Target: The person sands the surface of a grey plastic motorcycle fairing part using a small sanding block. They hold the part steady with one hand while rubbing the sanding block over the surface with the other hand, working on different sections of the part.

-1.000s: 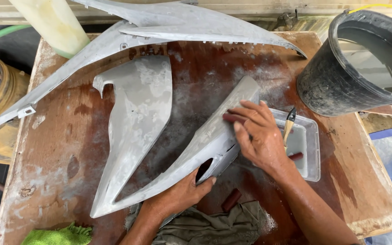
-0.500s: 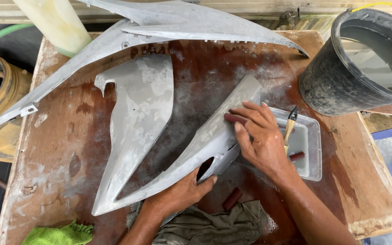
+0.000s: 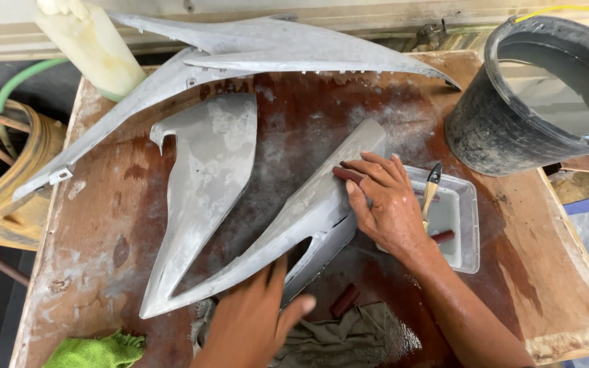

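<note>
The grey primed fairing panel (image 3: 308, 208) lies near the middle of the wet wooden tabletop (image 3: 512, 232), long and pointed. Its long axis runs on a slant, from the narrow tip toward the near left corner up to the blunt end that points at the far right corner. The right hand (image 3: 386, 204) rests on the panel's upper right flank, toward that blunt end, fingers pressed together and flattened over a dark reddish sanding block (image 3: 348, 174) that sits on the grey surface. So the panel stretches away from this hand mainly down and to the left, along the slant.

The left hand (image 3: 257, 320) is at the near edge of the table, just below the panel's cut-out opening. It is blurred; the fingers look loosely spread, with the fingertips at or just over the panel's lower rim, and whether they touch cannot be told. It holds nothing that shows. Of the two, the right hand is the one firmly on the panel.

Just right of the right hand, touching the wrist, a clear plastic tray (image 3: 468, 225) holds water and a small brush (image 3: 432, 185). A second reddish block (image 3: 344, 300) lies on the tabletop beside a drab cloth (image 3: 349, 337) at the near edge. A second grey panel (image 3: 206, 184) lies to the left, a longer one (image 3: 267, 51) along the far edge, and a black bucket (image 3: 499, 129) stands at the far right corner.
</note>
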